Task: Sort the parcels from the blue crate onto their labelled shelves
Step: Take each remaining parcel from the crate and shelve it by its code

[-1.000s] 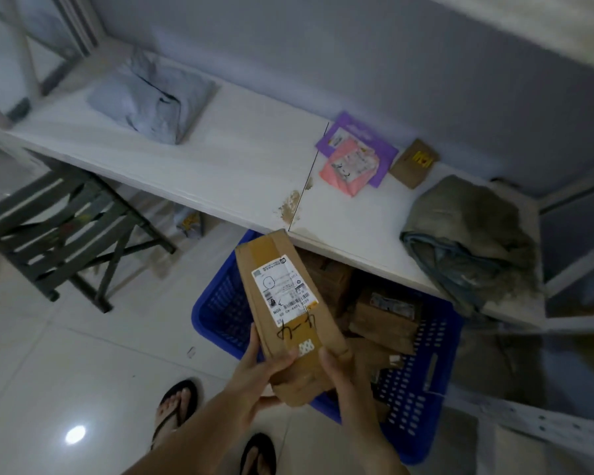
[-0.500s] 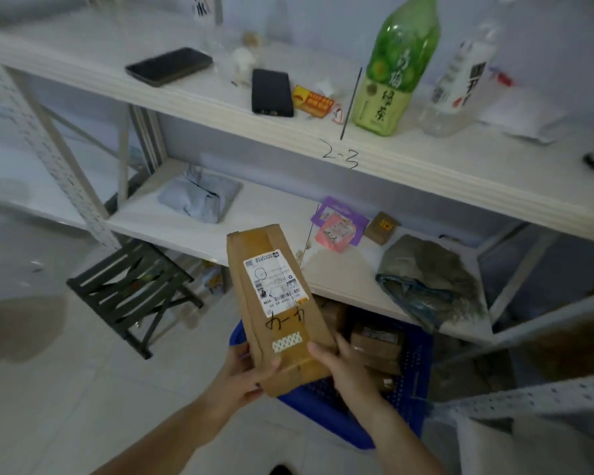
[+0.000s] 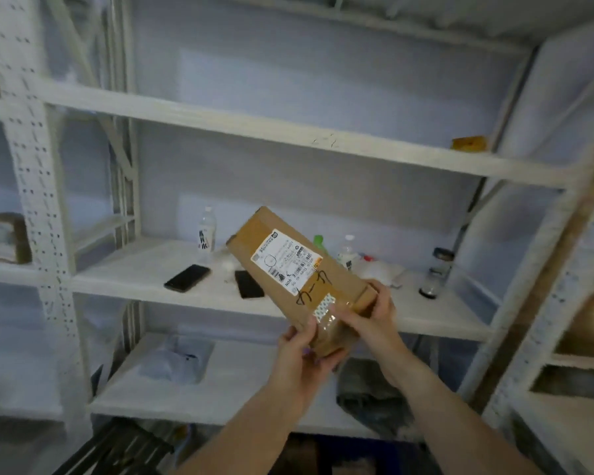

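Observation:
A long brown cardboard parcel [image 3: 290, 269] with a white shipping label and black handwriting is held up in front of the white shelving, tilted with its far end up and to the left. My left hand [image 3: 300, 347] grips its near lower end from below. My right hand [image 3: 371, 311] holds the same end from the right side. A dark blue strip of the crate [image 3: 326, 440] shows at the bottom, under the lowest shelf. The upper shelf board [image 3: 254, 126] carries a faint handwritten mark on its front edge.
The middle shelf [image 3: 134, 265] holds two black phones [image 3: 187, 277], several bottles [image 3: 206, 233] and a jar [image 3: 434, 272]. A grey bag parcel [image 3: 179, 358] and dark cloth [image 3: 367, 389] lie on the lower shelf. A small yellow box [image 3: 468, 143] sits on the upper shelf. A dark folding stool [image 3: 117, 450] stands at the bottom left.
My view has swung upward from the crate and low shelf to the higher shelves. Both hands lifted the parcel and tilted it toward the left.

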